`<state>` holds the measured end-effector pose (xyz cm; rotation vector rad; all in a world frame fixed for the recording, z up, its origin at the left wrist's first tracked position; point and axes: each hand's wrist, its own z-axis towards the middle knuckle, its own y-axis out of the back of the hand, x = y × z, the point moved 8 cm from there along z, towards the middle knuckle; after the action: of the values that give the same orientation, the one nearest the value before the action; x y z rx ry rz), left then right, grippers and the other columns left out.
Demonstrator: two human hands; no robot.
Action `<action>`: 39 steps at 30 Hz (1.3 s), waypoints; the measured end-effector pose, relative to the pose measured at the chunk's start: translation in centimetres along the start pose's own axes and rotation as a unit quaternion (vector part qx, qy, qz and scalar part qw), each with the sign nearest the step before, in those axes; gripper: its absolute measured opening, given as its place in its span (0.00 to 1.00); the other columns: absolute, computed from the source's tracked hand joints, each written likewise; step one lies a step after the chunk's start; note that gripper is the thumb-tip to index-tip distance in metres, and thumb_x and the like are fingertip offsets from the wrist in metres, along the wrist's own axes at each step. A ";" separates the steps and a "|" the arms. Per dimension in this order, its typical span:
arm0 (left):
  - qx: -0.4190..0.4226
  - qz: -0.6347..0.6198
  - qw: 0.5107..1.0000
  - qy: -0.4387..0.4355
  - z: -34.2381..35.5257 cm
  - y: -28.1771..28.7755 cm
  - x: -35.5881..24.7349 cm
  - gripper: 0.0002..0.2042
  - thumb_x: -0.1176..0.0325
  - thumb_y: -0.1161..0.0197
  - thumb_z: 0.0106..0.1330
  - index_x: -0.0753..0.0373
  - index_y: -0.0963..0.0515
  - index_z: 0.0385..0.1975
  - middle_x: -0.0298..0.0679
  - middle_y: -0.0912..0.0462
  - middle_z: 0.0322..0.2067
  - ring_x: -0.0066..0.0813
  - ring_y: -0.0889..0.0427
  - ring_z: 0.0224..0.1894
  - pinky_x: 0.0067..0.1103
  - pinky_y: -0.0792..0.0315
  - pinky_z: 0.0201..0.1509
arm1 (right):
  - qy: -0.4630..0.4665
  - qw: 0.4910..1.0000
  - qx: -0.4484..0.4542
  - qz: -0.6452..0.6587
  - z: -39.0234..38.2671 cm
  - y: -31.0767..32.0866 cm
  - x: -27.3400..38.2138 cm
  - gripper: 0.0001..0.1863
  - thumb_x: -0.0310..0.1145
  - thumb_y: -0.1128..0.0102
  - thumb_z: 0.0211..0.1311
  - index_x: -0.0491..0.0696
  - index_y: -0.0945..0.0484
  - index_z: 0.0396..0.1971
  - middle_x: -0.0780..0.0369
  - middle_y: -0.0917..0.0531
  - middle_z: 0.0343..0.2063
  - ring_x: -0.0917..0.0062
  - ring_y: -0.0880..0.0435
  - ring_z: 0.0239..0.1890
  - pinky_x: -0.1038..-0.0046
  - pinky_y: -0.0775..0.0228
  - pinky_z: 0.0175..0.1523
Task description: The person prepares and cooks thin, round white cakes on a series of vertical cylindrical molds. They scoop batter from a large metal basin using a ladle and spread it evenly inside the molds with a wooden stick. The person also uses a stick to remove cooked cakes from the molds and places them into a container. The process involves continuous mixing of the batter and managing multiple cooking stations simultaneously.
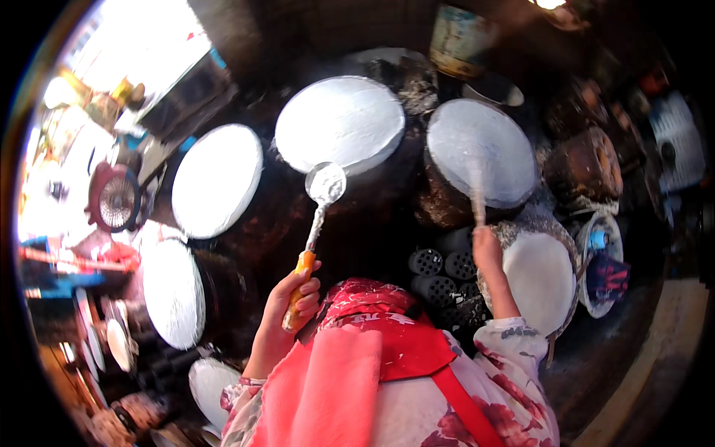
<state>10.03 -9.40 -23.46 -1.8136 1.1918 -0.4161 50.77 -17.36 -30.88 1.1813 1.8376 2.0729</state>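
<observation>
My left hand (300,294) is closed round the orange handle of a ladle (326,184). Its round bowl and shaft are coated in white batter, and the bowl overlaps the near edge of a large griddle (340,123) covered in white. In my right hand (488,252) is a thin wooden stick (478,195), smeared by motion. The stick's far end lies over a second white-covered griddle (480,149) on a dark stove; whether it touches the surface I cannot tell. Nearest to my right forearm stands a round pot (540,283) filled with something white, its rim crusted.
More white-topped rounds stand at left: an upper one (217,181) and a lower one (173,294). Black coal briquettes with holes (439,272) are stacked before me. At far right are a basin (599,287) with a dark cloth and a rusty stove (585,167). A bucket (458,45) stands behind.
</observation>
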 end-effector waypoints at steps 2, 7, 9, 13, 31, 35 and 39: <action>-0.009 -0.005 1.000 -0.002 -1.5 1.4 0.6 0.16 0.67 0.52 0.68 0.64 0.36 0.53 0.30 0.38 0.20 0.15 0.40 0.14 0.13 0.43 0.15 | -0.017 0.999 -0.016 -0.028 -0.4 0.1 -0.8 0.15 0.41 0.57 0.65 0.44 0.29 0.33 0.47 0.21 0.28 0.48 0.23 0.34 0.52 0.33 0.36; -0.003 -0.010 0.999 -0.038 -5.2 4.5 1.5 0.14 0.69 0.48 0.65 0.61 0.35 0.49 0.33 0.35 0.22 0.16 0.37 0.16 0.12 0.41 0.16 | 0.036 0.997 0.045 -0.056 -4.9 -1.5 0.3 0.16 0.44 0.55 0.65 0.46 0.28 0.34 0.49 0.21 0.26 0.49 0.23 0.33 0.53 0.34 0.36; -0.009 0.000 0.998 -0.057 -6.6 5.8 1.8 0.14 0.69 0.47 0.64 0.61 0.35 0.49 0.33 0.34 0.23 0.16 0.36 0.16 0.12 0.40 0.16 | -0.087 0.991 -0.004 0.103 -3.7 -1.9 -5.0 0.16 0.43 0.55 0.65 0.45 0.27 0.33 0.49 0.21 0.25 0.50 0.24 0.31 0.53 0.34 0.35; -0.010 -0.009 0.994 -0.107 -9.3 8.7 2.2 0.15 0.70 0.47 0.64 0.63 0.36 0.50 0.35 0.32 0.27 0.16 0.35 0.16 0.13 0.37 0.18 | 0.110 0.982 0.073 -0.133 -8.6 -3.0 3.3 0.15 0.43 0.54 0.65 0.45 0.27 0.31 0.47 0.22 0.25 0.49 0.24 0.32 0.52 0.35 0.35; -0.050 -0.149 0.919 -0.361 -17.1 14.9 4.3 0.10 0.64 0.52 0.70 0.60 0.33 0.47 0.30 0.38 0.18 0.16 0.39 0.14 0.14 0.41 0.15 | 0.416 0.879 0.232 -0.002 -8.7 -15.8 28.3 0.21 0.50 0.59 0.66 0.47 0.27 0.31 0.49 0.21 0.23 0.51 0.21 0.30 0.54 0.32 0.34; -0.084 -0.234 0.886 -0.392 -17.8 13.9 5.6 0.12 0.62 0.53 0.71 0.60 0.34 0.48 0.31 0.36 0.21 0.16 0.38 0.15 0.14 0.41 0.16 | 0.450 0.836 0.313 -0.005 -10.7 -18.5 31.3 0.19 0.49 0.57 0.66 0.47 0.27 0.31 0.50 0.21 0.22 0.52 0.21 0.29 0.54 0.31 0.34; -0.124 -0.257 0.870 -0.402 -18.2 13.6 7.6 0.10 0.61 0.52 0.70 0.57 0.32 0.46 0.31 0.37 0.19 0.17 0.39 0.14 0.15 0.41 0.16 | 0.464 0.810 0.360 0.008 -11.6 -20.7 31.5 0.19 0.49 0.55 0.65 0.48 0.26 0.32 0.51 0.20 0.22 0.53 0.21 0.29 0.55 0.32 0.33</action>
<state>-6.24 -26.73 -26.25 -2.1880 0.1763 0.2304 14.00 -3.50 -34.23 0.1128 3.2385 2.1915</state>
